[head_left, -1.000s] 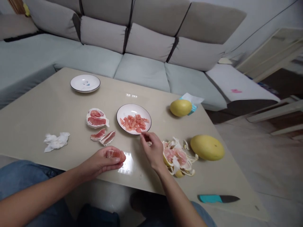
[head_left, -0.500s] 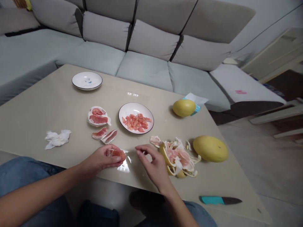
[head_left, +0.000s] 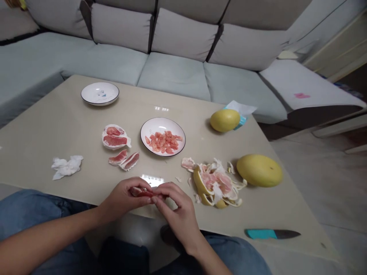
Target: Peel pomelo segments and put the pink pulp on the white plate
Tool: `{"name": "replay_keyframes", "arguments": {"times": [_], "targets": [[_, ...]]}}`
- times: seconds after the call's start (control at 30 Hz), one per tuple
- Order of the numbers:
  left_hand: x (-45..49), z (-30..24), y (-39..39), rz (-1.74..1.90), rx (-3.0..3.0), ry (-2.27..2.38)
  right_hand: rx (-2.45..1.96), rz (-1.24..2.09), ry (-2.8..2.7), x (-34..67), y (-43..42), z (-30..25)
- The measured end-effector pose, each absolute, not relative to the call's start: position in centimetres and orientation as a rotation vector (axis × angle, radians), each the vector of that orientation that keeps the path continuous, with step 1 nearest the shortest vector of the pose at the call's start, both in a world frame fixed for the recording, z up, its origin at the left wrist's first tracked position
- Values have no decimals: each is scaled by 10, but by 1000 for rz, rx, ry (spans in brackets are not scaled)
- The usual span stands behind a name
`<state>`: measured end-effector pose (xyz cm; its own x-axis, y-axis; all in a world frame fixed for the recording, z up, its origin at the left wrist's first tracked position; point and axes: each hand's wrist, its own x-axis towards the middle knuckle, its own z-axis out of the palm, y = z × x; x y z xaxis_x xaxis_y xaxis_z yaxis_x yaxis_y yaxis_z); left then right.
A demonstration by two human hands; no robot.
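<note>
My left hand [head_left: 129,194] is closed around a red pomelo segment [head_left: 141,192], partly hidden by the fingers. The fingertips of my right hand [head_left: 176,208] pinch the segment's right end, close against the left fingers. Beyond them stands a white plate [head_left: 149,148] with a dark rim, holding small pieces of red pomelo flesh [head_left: 164,142]. Left of that plate lie a peeled part of a pomelo [head_left: 115,137] and two loose segments [head_left: 124,159]. To the right of my hands is a heap of yellow rind and membranes [head_left: 216,185].
A knife with a teal handle [head_left: 261,233] lies at the front right. Whole yellow pomelos [head_left: 259,170] rest on the right side, one by a tissue pack [head_left: 242,119]. Crumpled tissue [head_left: 67,167] and another plate [head_left: 86,94] are on the left. A sofa [head_left: 177,72] lines the table's far side.
My right hand has moved left to meet the segment, and its fingertips now pinch the end. My left hand still holds the segment. The view has shifted slightly.
</note>
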<state>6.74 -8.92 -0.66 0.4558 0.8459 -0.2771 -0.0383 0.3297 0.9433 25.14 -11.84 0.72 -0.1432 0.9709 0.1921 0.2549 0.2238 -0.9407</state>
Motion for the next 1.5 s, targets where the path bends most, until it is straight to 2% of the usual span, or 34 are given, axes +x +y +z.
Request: {"name": "replay_keyframes", "arguments": {"times": [0.37,0.87,1.2,1.5], "targets": [[64,-4,-91,705,995,887,-1207,1022,-1485,246,-122,9],[63,1,-90,714,773,787,-962,1836,-692,243,-120,-5],[60,0,-91,764,1047,890,-1114,1834,-819,247,-119,1],[57,-1,-91,736,1020,893,-1005,1956,-654,250,-118,-4]]}}
